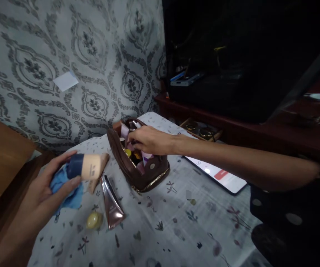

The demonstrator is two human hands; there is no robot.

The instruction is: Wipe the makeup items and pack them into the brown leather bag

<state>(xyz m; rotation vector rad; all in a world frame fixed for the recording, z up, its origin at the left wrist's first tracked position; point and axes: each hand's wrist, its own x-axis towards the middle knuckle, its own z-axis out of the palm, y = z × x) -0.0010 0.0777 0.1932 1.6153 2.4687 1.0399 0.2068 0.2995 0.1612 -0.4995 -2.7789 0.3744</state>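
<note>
My left hand (47,189) is wrapped round a small bottle (91,167) with a navy cap and a beige body. A blue cloth (75,198) shows beneath the bottle and against the same palm. My right hand (151,140) reaches into an unzipped brown cosmetics bag (119,157) packed with small items; its fingers are curled, and what they grip is hidden. A shiny rose-gold tube (112,205) lies in front of the bag. Left of it sits a small round yellowish jar (94,220). Behind the held bottle, a tan tube (98,178) is partly covered.
A tablet or phone (223,176) with a lit screen lies under my right forearm on the patterned tablecloth (160,241). Behind it, a small wooden tray (215,135) holds glasses. A dark screen (232,66) stands at the right; patterned wallpaper (93,55) closes off the back.
</note>
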